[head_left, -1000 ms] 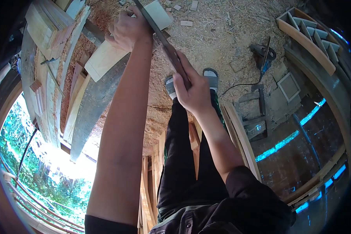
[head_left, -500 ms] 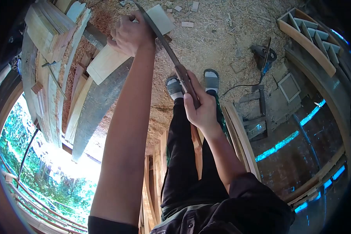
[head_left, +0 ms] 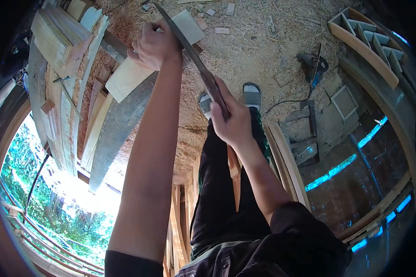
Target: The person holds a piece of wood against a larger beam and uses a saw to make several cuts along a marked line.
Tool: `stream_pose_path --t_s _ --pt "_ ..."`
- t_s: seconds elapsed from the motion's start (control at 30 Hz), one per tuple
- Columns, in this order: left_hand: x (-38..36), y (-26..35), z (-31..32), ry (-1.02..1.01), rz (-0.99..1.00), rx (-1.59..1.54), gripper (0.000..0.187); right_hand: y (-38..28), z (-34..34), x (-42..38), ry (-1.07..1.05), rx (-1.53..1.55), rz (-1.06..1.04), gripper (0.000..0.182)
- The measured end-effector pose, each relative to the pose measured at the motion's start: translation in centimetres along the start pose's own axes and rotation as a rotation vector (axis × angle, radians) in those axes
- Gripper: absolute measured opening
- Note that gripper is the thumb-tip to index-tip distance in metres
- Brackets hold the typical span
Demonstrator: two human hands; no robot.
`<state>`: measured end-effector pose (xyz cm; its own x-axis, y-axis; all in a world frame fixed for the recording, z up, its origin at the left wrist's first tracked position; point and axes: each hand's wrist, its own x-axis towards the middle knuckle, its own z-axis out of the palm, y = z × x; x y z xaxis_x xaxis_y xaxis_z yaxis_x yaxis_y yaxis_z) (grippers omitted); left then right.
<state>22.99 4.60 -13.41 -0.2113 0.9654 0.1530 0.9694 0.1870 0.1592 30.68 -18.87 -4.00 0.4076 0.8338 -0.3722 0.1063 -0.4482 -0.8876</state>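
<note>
My right hand (head_left: 231,117) is wrapped round the brown handle of a handsaw (head_left: 187,46), whose long dark blade slants up and left. Seen nearly edge-on, the blade crosses a pale wooden board (head_left: 125,82) close beside my left hand (head_left: 157,46). That hand is closed over the board with its fingers curled; part of the grip is hidden behind the wrist. The board shows on both sides of the blade and rests over darker timber (head_left: 120,115). Whether the blade's teeth are in the wood cannot be seen.
Stacked planks (head_left: 62,41) lie at the left. Wood shavings and small offcuts (head_left: 222,30) cover the floor. To the right are a corded power tool (head_left: 313,64), a small frame (head_left: 344,103) and a curved divided wooden piece (head_left: 365,46). Long strips (head_left: 286,161) stand beside my legs.
My right hand has slid the handsaw up and to the left, roughly along its length. My left hand stays on the board in nearly the same place.
</note>
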Motion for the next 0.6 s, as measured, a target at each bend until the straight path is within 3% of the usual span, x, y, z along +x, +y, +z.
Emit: stream_pose_path --t_s 0.1,0.2,0.3,0.5,0.6 --pt "-0.3 -0.5 0.2 0.014 0.023 -0.020 0.041 -0.7 1.0 2.8 -0.065 -0.060 0.035 0.061" --pt "-0.1 -0.1 0.2 0.064 0.032 -0.075 0.028 0.3 0.2 1.2 -0.078 -0.038 0.062 0.061" --pt "0.0 -0.3 0.2 0.007 0.006 -0.050 0.039 2.6 -0.4 -2.3 0.053 -0.020 -0.112 0.060" --pt "-0.2 -0.5 -0.1 -0.056 -0.002 -0.026 0.041 -0.8 0.3 2.6 -0.098 -0.040 0.097 0.060" --pt "-0.2 -0.2 0.2 0.082 0.065 -0.084 0.032 0.0 0.0 1.7 -0.121 0.007 0.120 0.061"
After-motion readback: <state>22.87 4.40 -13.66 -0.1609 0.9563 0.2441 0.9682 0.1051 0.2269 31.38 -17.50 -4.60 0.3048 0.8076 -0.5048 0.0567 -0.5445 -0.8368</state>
